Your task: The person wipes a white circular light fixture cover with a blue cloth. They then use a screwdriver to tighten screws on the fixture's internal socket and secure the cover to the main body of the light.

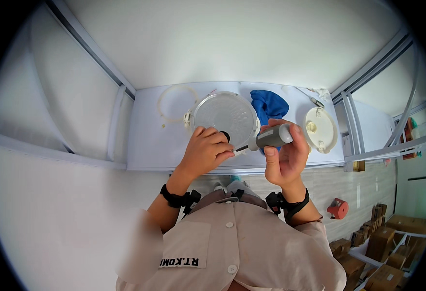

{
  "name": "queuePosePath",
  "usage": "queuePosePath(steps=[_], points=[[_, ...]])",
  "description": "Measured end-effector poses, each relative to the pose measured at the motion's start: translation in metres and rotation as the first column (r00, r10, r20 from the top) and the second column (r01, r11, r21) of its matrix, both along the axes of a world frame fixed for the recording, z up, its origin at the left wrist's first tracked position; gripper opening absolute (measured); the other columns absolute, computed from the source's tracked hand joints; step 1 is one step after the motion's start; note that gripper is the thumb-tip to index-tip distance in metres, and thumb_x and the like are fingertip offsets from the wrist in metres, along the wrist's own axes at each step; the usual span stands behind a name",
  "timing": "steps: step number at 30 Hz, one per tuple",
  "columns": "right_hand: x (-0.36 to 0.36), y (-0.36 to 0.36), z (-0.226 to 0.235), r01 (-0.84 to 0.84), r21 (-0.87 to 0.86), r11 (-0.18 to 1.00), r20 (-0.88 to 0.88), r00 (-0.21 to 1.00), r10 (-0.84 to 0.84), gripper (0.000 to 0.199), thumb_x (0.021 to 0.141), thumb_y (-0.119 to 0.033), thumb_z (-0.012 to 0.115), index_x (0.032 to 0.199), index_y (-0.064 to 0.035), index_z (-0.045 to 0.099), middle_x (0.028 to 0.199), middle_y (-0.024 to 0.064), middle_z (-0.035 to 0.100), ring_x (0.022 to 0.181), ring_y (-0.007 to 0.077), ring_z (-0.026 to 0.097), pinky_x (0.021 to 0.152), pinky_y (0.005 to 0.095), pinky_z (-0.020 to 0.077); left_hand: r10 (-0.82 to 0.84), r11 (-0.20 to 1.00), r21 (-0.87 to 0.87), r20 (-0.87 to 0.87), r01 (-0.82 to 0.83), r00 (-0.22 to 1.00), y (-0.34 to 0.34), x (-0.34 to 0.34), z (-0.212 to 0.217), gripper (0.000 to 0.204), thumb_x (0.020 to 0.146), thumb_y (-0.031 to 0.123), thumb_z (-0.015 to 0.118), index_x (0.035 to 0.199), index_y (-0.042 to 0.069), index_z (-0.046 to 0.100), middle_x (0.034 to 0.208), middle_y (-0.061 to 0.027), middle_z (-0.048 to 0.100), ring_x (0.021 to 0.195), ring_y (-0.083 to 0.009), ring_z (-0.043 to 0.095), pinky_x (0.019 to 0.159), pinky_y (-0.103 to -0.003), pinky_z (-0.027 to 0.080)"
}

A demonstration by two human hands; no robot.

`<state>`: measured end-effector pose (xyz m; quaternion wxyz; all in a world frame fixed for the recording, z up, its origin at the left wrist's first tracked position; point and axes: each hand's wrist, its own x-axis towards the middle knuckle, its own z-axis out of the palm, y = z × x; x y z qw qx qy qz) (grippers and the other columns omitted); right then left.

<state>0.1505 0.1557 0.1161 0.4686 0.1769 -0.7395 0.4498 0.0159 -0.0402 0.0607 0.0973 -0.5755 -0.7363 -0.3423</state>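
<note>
My right hand (pixel 290 155) is wrapped round a screwdriver (pixel 272 137) with a grey handle and a pale end cap. Its dark shaft points left, to the fingertips of my left hand (pixel 206 151). The fingers of that hand are curled together at the shaft's tip; what they pinch is too small to make out. A black rounded piece (pixel 226 136) shows just beyond the left knuckles. Under both hands lies a wide round pan-like part (pixel 224 114) with a grey, shiny middle, a pale rim and white side lugs. My left hand covers its near edge.
On the white table (pixel 145 145), a cream ring gasket (pixel 161 109) lies at the left. Behind my right hand is a blue cloth (pixel 270 103). A round cream cover (pixel 326 128) and another slim tool (pixel 316 102) lie at the right. A red stool (pixel 338 208) and cardboard boxes (pixel 380 240) stand on the floor.
</note>
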Motion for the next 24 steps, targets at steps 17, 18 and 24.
queuePosePath(steps=[17,18,24], points=[[-0.009,0.001,0.003,0.06,0.094,0.994,-0.031,0.998,-0.057,0.066,0.091,-0.004,0.083,0.149,0.0004,0.052,0.122,0.0236,0.067,0.106,0.0355,0.07,0.09,0.0424,0.0567,0.045,0.991,0.116,0.114,-0.058,0.992,0.002,0.01,-0.018,0.014,0.079,0.021,0.091,0.089,0.014,0.083,0.084,0.0037,0.068,0.084,-0.0193,0.062,0.078,-0.037,0.04],[-0.009,0.002,0.008,0.072,0.132,0.989,-0.023,0.997,-0.07,0.067,0.089,-0.005,0.086,0.148,0.0003,0.054,0.121,0.0228,0.068,0.104,0.0349,0.07,0.089,0.042,0.0566,0.045,0.992,0.116,0.113,-0.058,0.993,0.002,0.01,-0.019,0.013,0.079,0.021,0.091,0.088,0.014,0.083,0.084,0.0038,0.068,0.083,-0.0193,0.061,0.078,-0.037,0.04],[-0.016,-0.004,0.029,0.136,0.247,0.959,-0.011,0.99,-0.138,0.069,0.081,-0.01,0.094,0.142,-0.0037,0.061,0.118,0.0187,0.07,0.096,0.0298,0.068,0.081,0.0368,0.0573,0.045,0.993,0.106,0.111,-0.057,0.993,0.002,0.01,-0.016,0.012,0.078,0.02,0.09,0.085,0.016,0.081,0.082,0.004,0.066,0.083,-0.0204,0.06,0.078,-0.038,0.039]])
